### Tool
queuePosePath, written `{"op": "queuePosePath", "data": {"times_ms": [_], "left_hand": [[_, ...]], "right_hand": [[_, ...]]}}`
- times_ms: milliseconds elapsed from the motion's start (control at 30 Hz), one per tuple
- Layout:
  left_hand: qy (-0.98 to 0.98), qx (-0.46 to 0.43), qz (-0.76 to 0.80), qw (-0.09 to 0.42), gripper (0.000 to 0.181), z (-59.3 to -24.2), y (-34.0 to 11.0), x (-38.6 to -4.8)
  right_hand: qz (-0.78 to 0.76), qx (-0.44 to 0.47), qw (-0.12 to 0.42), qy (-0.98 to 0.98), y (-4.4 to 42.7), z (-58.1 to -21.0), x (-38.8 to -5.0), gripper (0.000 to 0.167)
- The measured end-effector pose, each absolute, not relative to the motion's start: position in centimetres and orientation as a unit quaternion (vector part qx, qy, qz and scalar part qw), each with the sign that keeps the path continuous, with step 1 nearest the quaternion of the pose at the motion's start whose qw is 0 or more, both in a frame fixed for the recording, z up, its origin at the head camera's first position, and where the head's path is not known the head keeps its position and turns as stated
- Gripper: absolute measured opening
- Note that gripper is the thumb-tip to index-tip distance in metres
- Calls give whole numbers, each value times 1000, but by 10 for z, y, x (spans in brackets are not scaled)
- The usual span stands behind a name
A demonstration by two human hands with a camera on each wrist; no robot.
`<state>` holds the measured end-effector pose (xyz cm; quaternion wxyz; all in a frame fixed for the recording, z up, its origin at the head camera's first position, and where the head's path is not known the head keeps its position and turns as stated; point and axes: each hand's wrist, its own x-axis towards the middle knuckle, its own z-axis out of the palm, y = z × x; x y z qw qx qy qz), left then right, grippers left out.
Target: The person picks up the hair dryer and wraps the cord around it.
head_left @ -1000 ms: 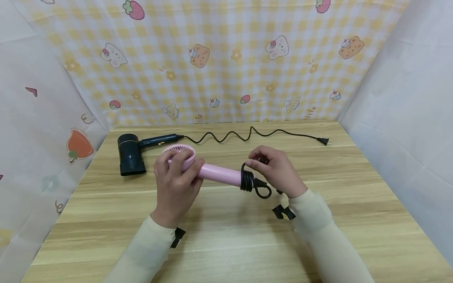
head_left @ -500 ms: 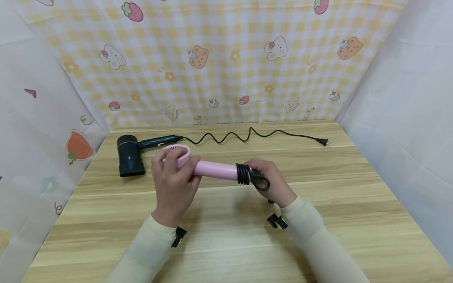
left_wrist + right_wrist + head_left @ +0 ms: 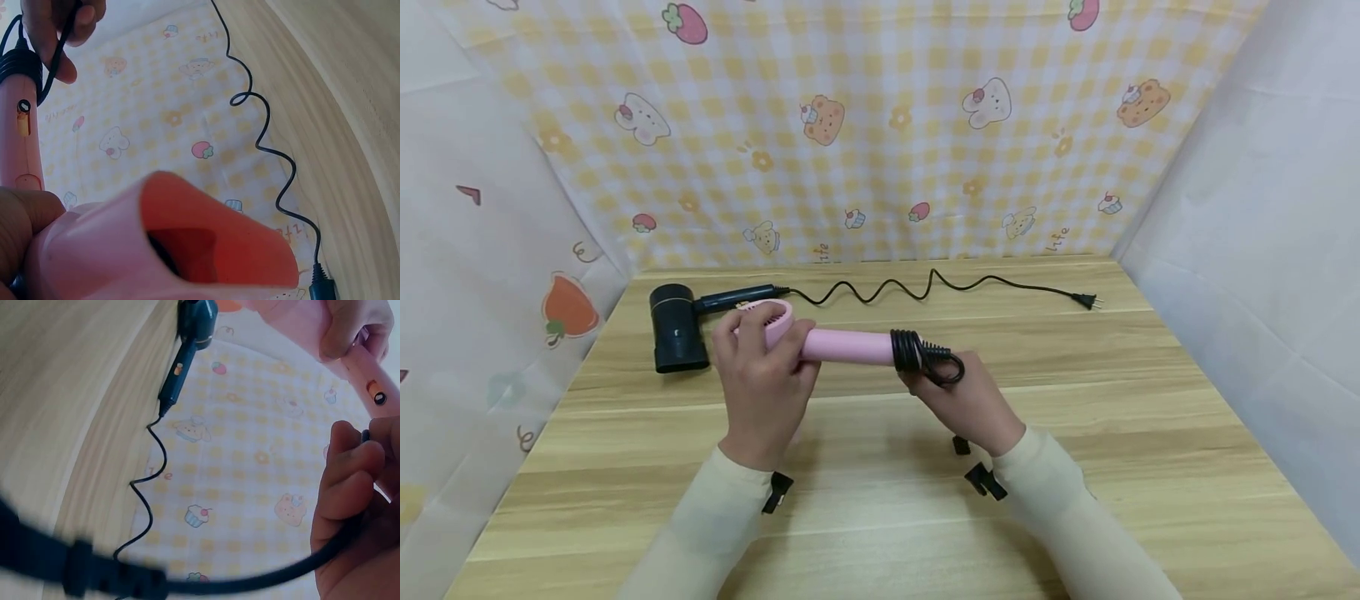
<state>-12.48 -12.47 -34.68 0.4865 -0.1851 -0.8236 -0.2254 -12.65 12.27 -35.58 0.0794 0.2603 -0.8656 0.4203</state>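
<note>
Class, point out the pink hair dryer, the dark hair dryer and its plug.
Pink hair dryer [image 3: 848,347], head view, its handle.
Dark hair dryer [image 3: 678,329], head view, its barrel.
Plug [image 3: 1084,300], head view, its black body.

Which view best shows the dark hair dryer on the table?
The head view: the dark hair dryer shows nearly whole, from body to plug. The right wrist view cuts its body off at the top; the left wrist view catches only the handle's end and cord.

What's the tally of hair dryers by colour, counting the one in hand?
Pink hair dryer: 1, held by the left hand
Dark hair dryer: 1, lying on the table
Total: 2 hair dryers
</note>
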Motion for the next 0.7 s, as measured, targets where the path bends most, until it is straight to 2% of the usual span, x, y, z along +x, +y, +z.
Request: {"op": "queuePosePath", "data": {"times_ms": [133, 267, 400, 500, 700], "left_hand": [[-830, -173, -220, 482, 17, -345, -125, -126], [-840, -159, -213, 473, 17, -346, -126, -128], [-846, -150, -209, 468, 17, -348, -126, -131], [-845, -147, -207, 471, 18, -350, -126, -134], [-850, -140, -200, 467, 21, -353, -124, -139]], "right_hand": [[409, 278, 90, -864, 122, -358, -124, 20], [395, 289, 79, -869, 121, -359, -119, 8], [365, 306, 81, -875, 118, -356, -115, 15], [364, 316, 100, -871, 116, -354, -112, 5], [351, 329, 152, -864, 115, -349, -111, 8]]}}
